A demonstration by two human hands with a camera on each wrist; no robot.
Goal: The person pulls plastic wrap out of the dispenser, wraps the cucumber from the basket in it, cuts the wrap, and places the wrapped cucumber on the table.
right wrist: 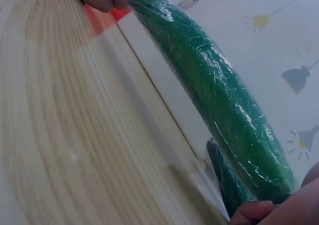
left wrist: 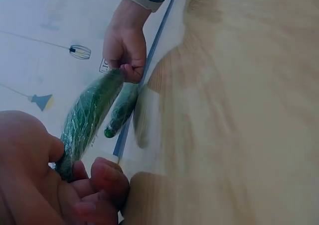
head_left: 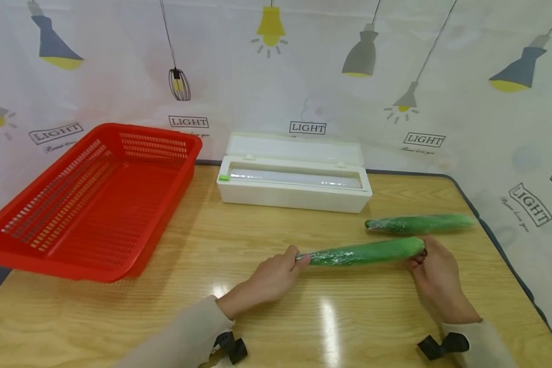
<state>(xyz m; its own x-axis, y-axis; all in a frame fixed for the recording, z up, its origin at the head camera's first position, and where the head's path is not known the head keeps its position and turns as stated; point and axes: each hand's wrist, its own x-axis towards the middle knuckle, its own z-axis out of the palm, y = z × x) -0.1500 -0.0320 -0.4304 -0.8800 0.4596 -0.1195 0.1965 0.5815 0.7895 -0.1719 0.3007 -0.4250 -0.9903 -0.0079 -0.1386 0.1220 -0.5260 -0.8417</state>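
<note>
A cucumber [head_left: 365,252] wrapped in clear cling film is stretched between my two hands, above the wooden table. At its narrow end my left hand [head_left: 276,273] pinches it between thumb and fingers. My right hand [head_left: 438,267] grips the thicker end, with its fingertips partly hidden beneath. In the right wrist view, the film on the held cucumber [right wrist: 214,90] looks shiny and creased. Just behind, a second film-wrapped cucumber [head_left: 420,223] lies on the table, touched by neither hand.
A white cling film box [head_left: 294,198] stands at the back with its lid up and a roll inside. On the left is a red plastic basket [head_left: 119,204] with slotted sides. A printed sheet [head_left: 239,76] hangs behind the wooden table [head_left: 276,225].
</note>
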